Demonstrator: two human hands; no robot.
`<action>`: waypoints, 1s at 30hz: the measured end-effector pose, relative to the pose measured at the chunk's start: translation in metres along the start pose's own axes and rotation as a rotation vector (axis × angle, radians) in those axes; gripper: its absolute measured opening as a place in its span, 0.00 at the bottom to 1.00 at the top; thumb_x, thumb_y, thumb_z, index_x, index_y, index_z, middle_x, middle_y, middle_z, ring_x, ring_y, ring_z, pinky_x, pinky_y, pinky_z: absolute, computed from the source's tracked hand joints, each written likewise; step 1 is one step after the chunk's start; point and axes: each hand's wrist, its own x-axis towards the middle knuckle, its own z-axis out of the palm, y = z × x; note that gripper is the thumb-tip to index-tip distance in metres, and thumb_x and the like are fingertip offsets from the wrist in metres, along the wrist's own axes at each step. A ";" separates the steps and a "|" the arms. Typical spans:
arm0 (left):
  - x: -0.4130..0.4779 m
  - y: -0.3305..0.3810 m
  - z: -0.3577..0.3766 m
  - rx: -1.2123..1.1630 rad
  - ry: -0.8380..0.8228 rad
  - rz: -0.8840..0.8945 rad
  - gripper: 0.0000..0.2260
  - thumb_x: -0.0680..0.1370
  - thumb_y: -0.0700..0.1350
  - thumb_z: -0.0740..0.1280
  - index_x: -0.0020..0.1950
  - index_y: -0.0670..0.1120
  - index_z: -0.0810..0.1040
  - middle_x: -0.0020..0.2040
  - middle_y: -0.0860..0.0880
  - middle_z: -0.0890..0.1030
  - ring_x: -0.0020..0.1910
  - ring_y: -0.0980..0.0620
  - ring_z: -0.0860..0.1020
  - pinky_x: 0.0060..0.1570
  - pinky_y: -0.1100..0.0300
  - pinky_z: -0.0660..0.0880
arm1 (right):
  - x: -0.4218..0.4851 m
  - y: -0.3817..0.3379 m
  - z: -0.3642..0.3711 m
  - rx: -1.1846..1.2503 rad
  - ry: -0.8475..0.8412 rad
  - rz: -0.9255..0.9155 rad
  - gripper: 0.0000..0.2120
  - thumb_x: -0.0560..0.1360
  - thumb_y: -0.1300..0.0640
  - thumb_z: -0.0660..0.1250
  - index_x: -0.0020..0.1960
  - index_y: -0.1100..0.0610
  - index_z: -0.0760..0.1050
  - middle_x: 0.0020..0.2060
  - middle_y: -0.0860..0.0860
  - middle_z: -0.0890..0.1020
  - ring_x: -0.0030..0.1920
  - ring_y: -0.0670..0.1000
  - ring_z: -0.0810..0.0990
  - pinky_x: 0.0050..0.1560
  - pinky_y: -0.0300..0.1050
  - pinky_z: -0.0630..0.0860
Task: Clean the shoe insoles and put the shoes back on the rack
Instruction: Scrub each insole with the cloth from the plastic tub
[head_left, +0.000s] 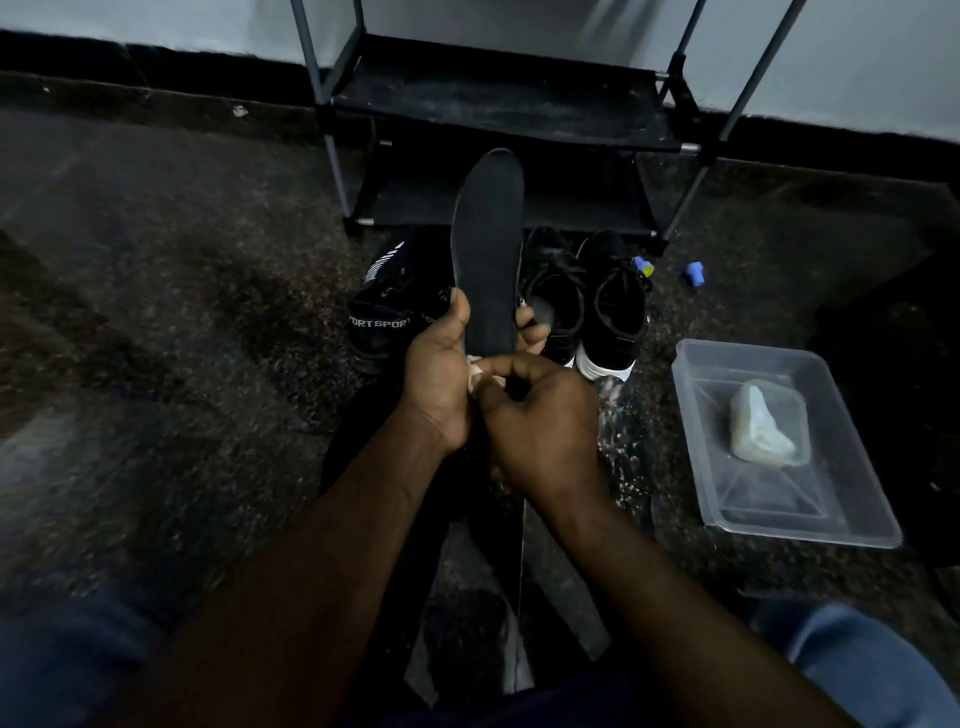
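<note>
A long black insole (488, 244) stands upright in front of me, toe end up. My left hand (441, 374) grips its heel end, thumb on the left edge and fingertips showing past the right edge. My right hand (540, 415) pinches a small pale cloth (475, 371) against the bottom of the insole; most of the cloth is hidden. Behind stand black shoes: one with "SPORT" lettering (384, 312) on the left and a black pair with white soles (587, 301) on the right. The black shoe rack (498, 104) stands against the wall.
A clear plastic tub (779, 436) with a whitish lump in it sits on the dark speckled floor to my right. Two small blue objects (695, 272) lie near the rack's right leg. My knees frame the bottom corners.
</note>
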 end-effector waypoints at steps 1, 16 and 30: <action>-0.001 0.001 0.001 0.003 -0.013 -0.001 0.29 0.85 0.59 0.55 0.69 0.35 0.74 0.55 0.39 0.81 0.58 0.39 0.81 0.72 0.42 0.71 | 0.000 0.002 -0.002 0.006 0.001 -0.017 0.06 0.73 0.54 0.72 0.48 0.47 0.86 0.42 0.42 0.87 0.44 0.43 0.84 0.49 0.46 0.81; 0.002 -0.003 -0.002 -0.007 0.077 -0.036 0.32 0.85 0.60 0.56 0.73 0.33 0.70 0.64 0.36 0.79 0.66 0.36 0.79 0.74 0.42 0.68 | -0.003 0.009 -0.001 -0.105 0.021 -0.143 0.10 0.71 0.54 0.68 0.48 0.48 0.87 0.45 0.44 0.87 0.47 0.49 0.84 0.52 0.50 0.80; 0.000 -0.002 -0.010 -0.055 -0.007 -0.065 0.25 0.87 0.57 0.52 0.67 0.38 0.76 0.62 0.35 0.82 0.70 0.35 0.76 0.77 0.42 0.62 | 0.011 0.060 -0.049 0.377 0.022 0.271 0.07 0.77 0.64 0.72 0.50 0.54 0.86 0.43 0.48 0.88 0.46 0.45 0.85 0.49 0.40 0.79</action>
